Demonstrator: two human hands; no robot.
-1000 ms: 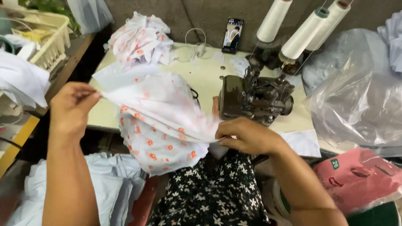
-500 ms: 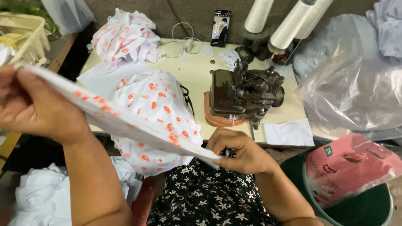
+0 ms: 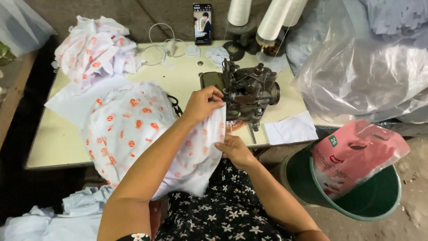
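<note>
My left hand [image 3: 202,103] pinches the upper edge of a white fabric piece with orange dots [image 3: 133,129], right beside the dark sewing machine [image 3: 247,91]. My right hand [image 3: 235,149] grips the same fabric lower down, at the table's front edge. The cloth drapes over the table and hangs down onto my lap. Both hands sit just left of the machine's needle area.
A pile of the same dotted fabric [image 3: 93,47] lies at the table's [image 3: 53,143] back left. Thread cones [image 3: 276,18] and a phone [image 3: 202,23] stand behind the machine. A green bucket [image 3: 379,201] with a pink bag, and clear plastic bags [image 3: 365,67], are on the right.
My left hand has swung from far left, holding the fabric stretched out, over to the machine. The fabric edge is now bunched between both hands near the needle.
</note>
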